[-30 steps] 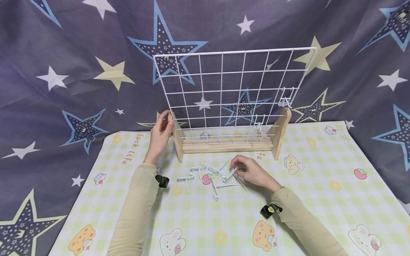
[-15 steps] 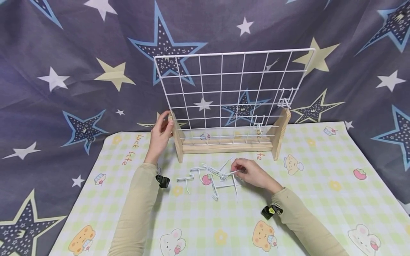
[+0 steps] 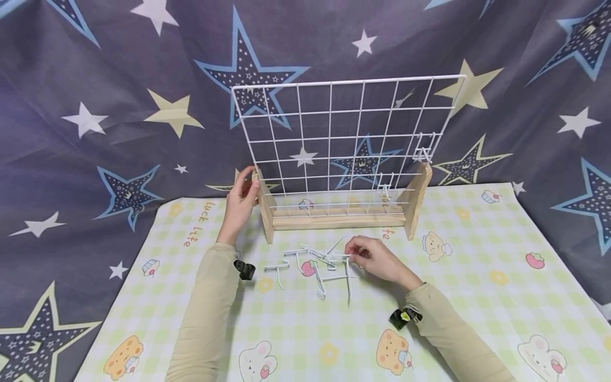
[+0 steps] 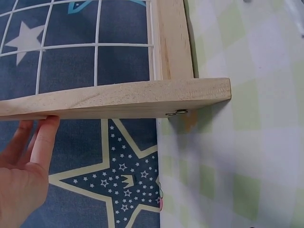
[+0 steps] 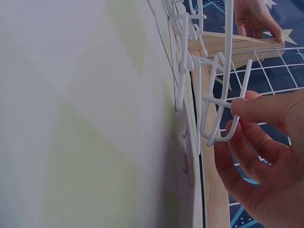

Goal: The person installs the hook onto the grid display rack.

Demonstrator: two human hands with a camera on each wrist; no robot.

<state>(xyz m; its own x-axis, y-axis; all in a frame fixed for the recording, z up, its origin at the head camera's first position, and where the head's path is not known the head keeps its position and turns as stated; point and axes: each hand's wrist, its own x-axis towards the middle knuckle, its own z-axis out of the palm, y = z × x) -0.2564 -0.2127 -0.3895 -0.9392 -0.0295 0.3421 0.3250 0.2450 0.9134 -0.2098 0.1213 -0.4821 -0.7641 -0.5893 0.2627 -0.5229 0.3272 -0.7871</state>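
My right hand (image 3: 377, 260) pinches a white double-wire hook (image 5: 229, 47) between thumb and fingers, low over the tablecloth. Its long prong (image 3: 349, 281) points toward me. Several similar hooks (image 3: 277, 267) lie in a loose cluster left of that hand. Behind them stands a white wire grid rack (image 3: 329, 127) on a wooden base. At the rack's left end, my left hand (image 3: 238, 204) holds the upper edge of the wooden side panel (image 4: 118, 97), with fingers (image 4: 45, 137) against its outer face. Two hooks hang on the grid's right part, one higher (image 3: 422, 153) and one lower (image 3: 384, 187).
A checked tablecloth (image 3: 291, 329) with cartoon prints covers the table. Close behind the rack hangs a dark curtain (image 3: 143, 63) with a star pattern. The right wooden side panel (image 3: 418, 201) stands just beyond my right hand.
The pinched hook has turned in my right hand, its long prong swinging round toward me and slightly left. My left hand stays on the side panel.
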